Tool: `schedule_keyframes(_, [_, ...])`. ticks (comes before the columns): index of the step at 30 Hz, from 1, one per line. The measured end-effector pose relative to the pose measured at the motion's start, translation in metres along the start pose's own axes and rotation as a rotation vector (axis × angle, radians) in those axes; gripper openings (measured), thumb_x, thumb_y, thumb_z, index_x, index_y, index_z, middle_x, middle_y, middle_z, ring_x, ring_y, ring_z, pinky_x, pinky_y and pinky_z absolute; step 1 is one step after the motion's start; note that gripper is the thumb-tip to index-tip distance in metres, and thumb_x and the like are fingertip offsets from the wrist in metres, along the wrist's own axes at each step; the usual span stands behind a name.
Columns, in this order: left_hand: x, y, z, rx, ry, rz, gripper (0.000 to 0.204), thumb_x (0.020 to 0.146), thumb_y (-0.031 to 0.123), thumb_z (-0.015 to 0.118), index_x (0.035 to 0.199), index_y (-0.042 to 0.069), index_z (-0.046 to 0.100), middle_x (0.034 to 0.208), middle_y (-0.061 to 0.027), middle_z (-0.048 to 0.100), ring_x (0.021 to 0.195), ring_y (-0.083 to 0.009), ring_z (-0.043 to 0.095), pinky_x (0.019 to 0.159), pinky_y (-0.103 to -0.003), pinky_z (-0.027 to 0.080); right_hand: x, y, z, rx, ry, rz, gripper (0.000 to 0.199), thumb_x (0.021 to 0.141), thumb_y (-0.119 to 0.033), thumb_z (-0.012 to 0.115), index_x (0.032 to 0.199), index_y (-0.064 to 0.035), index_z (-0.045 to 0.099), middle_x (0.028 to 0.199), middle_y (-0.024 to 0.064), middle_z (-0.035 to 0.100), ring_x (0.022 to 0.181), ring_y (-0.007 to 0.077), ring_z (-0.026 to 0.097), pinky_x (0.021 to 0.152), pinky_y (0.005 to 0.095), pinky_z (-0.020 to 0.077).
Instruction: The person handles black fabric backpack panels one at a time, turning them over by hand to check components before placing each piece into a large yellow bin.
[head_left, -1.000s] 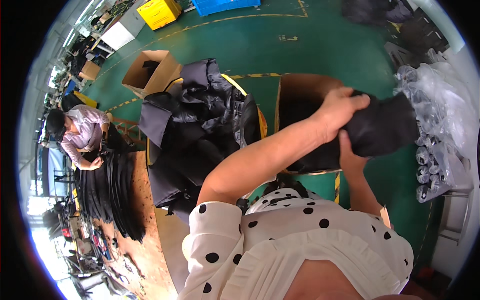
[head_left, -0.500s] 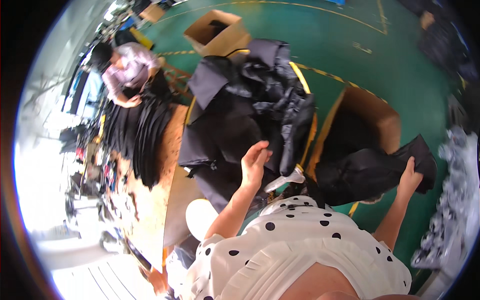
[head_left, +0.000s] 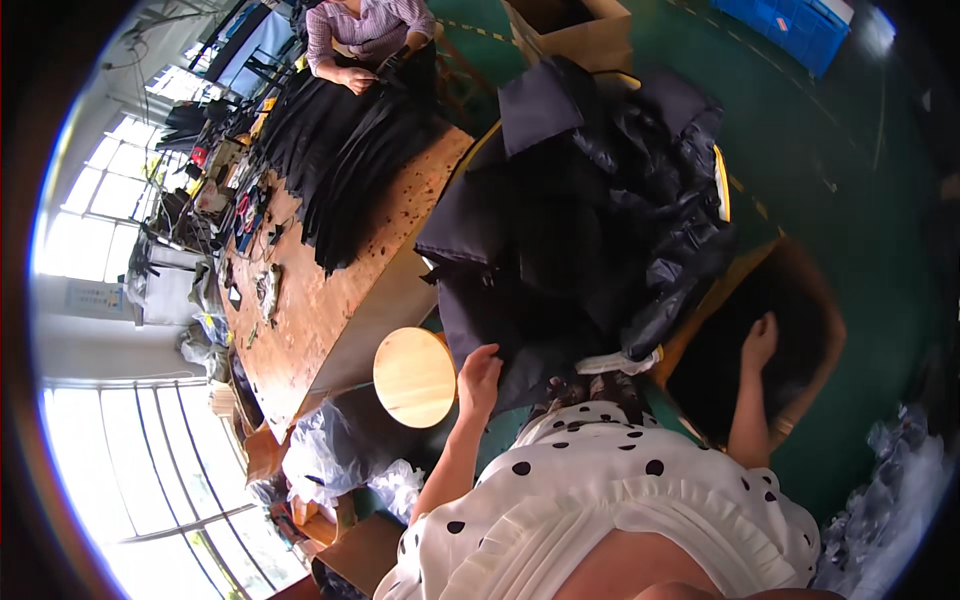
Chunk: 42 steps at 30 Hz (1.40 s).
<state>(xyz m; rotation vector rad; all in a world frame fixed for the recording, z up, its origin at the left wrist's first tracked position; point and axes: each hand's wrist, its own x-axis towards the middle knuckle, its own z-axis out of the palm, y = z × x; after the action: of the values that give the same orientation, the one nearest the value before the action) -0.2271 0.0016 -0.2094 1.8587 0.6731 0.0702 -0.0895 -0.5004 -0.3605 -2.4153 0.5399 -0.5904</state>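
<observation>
Left hand (head_left: 479, 372) lay on the lower edge of the heap of dark garments (head_left: 590, 210), fingers curled together over the fabric; whether it truly pinched the cloth could not be told. The heap was piled high on a yellow-rimmed cart (head_left: 722, 180), between the wooden desk (head_left: 330, 290) and the open cardboard box (head_left: 800, 320).

Right hand (head_left: 760, 340) was down inside that box, fingers spread apart and pressed flat on the black fabric (head_left: 730, 380) filling it. No grip was visible there.

A round wooden stool (head_left: 414, 376) stood just beside the left hand, near the desk corner. A white strip (head_left: 620, 362) hung at the bottom of the heap, between the two hands.

Person wore a white top with black dots (head_left: 600, 490), seen from above.

At the far end of the desk another person in a striped shirt (head_left: 365, 25) had both hands on a spread of black pieces (head_left: 340, 140). Small tools and scraps littered the desk's window side. A second cardboard box (head_left: 570, 30) and a blue crate (head_left: 800, 25) stood on the green floor (head_left: 850, 150) beyond the heap. Clear plastic bags (head_left: 330, 455) lay under the desk
</observation>
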Motion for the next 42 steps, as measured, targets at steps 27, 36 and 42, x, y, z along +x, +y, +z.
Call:
schedule_keyframes(27, [0.036, -0.042, -0.019, 0.589, -0.168, 0.747, 0.047, 0.067, 0.016, 0.066, 0.112, 0.015, 0.055, 0.132, -0.0086, 0.038, 0.119, -0.0307, 0.036, 0.095, -0.044, 0.032, -0.034, -0.321, 0.137, -0.218, -0.738, -0.264, 0.028, 0.08, -0.02, 0.054, 0.103, -0.0029, 0.056, 0.093, 0.0255, 0.059, 0.092, 0.0393, 0.055, 0.079, 0.0459, 0.0444])
schedule_keyframes(36, [0.11, 0.0, -0.046, -0.286, -0.272, 0.27, 0.072, 0.08, 0.035, 0.063, 0.134, 0.004, 0.026, 0.118, -0.0178, 0.048, 0.102, -0.0255, 0.051, 0.088, -0.037, 0.041, -0.026, -0.421, -0.054, 0.073, -0.15, -0.626, 0.041, 0.071, 0.004, 0.054, 0.111, -0.0059, 0.055, 0.08, 0.022, 0.061, 0.07, 0.0381, 0.059, 0.065, 0.0407, 0.048])
schedule_keyframes(42, [0.128, 0.02, -0.027, -0.82, -0.246, -0.179, 0.083, 0.076, 0.034, 0.068, 0.139, 0.01, 0.02, 0.119, -0.0108, 0.046, 0.098, -0.0203, 0.05, 0.087, -0.033, 0.038, 0.025, -0.479, -0.147, 0.198, 0.483, -0.681, 0.045, 0.071, 0.008, 0.043, 0.11, -0.0071, 0.059, 0.098, 0.0141, 0.064, 0.076, 0.0208, 0.065, 0.067, 0.0299, 0.0486])
